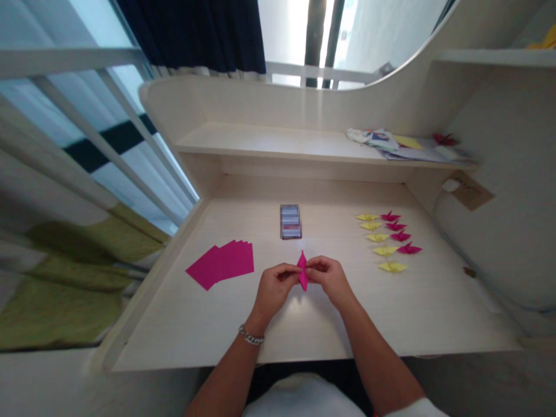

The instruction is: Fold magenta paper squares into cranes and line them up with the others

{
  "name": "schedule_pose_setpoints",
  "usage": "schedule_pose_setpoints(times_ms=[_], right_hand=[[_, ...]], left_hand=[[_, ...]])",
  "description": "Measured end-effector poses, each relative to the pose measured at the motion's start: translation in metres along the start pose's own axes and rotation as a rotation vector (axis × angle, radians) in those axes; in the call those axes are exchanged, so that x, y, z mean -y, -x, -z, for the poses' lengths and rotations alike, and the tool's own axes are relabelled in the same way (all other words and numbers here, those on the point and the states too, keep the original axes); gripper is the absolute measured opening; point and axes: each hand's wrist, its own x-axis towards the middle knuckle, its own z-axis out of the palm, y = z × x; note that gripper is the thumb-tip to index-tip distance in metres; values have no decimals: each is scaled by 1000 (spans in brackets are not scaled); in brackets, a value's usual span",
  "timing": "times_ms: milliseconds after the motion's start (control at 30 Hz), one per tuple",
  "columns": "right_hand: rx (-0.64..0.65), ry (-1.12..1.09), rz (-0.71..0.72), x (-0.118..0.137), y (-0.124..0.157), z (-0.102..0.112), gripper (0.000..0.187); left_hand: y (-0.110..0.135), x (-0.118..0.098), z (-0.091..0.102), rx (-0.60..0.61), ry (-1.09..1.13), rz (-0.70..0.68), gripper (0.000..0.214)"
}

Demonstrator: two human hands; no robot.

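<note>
A folded pink origami crane (303, 270) is held upright over the desk, its long axis running away from me. My left hand (277, 285) pinches its left side between thumb and fingers. On the opposite side, my right hand (329, 278) grips it the same way. The fingertips hide part of the paper's middle. To the left of my hands lies a fanned stack of flat pink paper sheets (226, 263). Finished paper cranes stand in two columns at the right, yellow cranes (377, 238) on the inner side and pink cranes (400, 236) on the outer.
Beyond my hands a phone (291, 221) lies on the desk (174, 324), its screen blurred. A raised shelf (269, 142) at the back carries papers (403, 145) and a dark red folded piece (445, 139). A cable (438, 217) runs from a wall socket (468, 190) on the right.
</note>
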Motion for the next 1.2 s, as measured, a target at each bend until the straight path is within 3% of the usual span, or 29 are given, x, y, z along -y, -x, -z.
schedule_pose_setpoints(times_ms=[167,300,567,800,1033,1200], right_hand=[[-5,57,55,3,0,-1,21],[1,85,83,2,0,-2,23],[-110,53,105,-11,-2,-7,36],[-97,201,152,-8,0,-6,38],[-20,83,73,-18,1,-9,38],[41,199,48,-17,2,-4,28]], left_hand=[[0,1,-3,-11,156,45,17],[-2,8,-5,-59,119,46,27],[-3,12,-6,-117,112,40,39],[-5,11,-4,0,60,93,27],[-7,14,-4,-137,12,23,23],[-7,13,-4,-91,146,68,23]])
